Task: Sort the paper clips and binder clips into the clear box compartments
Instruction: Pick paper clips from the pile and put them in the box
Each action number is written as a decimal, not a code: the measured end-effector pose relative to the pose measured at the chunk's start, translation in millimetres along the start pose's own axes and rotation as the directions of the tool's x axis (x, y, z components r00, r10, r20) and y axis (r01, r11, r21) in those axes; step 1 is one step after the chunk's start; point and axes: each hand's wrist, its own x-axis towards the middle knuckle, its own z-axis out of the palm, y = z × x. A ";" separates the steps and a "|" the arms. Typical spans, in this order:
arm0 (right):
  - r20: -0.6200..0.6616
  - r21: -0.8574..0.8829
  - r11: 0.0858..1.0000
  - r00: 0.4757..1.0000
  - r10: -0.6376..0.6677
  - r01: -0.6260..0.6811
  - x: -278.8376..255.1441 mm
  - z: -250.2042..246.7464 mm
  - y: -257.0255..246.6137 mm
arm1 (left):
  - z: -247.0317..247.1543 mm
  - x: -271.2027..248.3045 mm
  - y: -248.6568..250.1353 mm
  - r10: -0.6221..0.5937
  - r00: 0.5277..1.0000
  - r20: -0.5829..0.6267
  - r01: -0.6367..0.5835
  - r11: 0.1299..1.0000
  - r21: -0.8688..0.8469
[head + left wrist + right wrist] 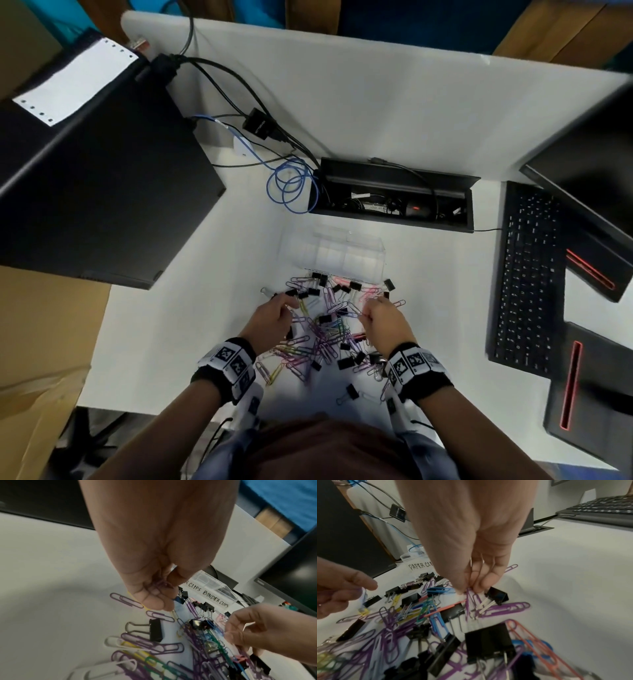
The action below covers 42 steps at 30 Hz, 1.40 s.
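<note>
I see clear box (346, 251) at 12 o'clock, compartments bare; clip pile (325, 329) on white desk (171, 325). Left hand (272, 317) pinches purple clip; right hand (383, 320) pinches purple clip. Keyboard (527, 274) at 3 o'clock.

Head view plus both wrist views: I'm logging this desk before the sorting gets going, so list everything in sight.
Paper clips: many; mostly purple, some yellow, green, blue, white, pink; heaped on the desk in front of the box.
Binder clips: many, black, mixed through the heap.
Clear box: one, labelled PAPER CLIPS and BINDER CLIPS, behind the heap.
Keyboard: one, black, right.
Monitor: one, black, far right.
Black case: one, left.
Blue cable: one, coiled, by the cable tray.
Left hand: pinches purple clips.
Right hand: pinches a purple clip.
</note>
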 end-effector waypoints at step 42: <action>0.121 0.056 0.998 0.992 -0.042 0.035 -7.2 -5.4 18.9 | -9.7 33.9 44.3 0.362 0.908 -0.212 -0.140 0.738 0.661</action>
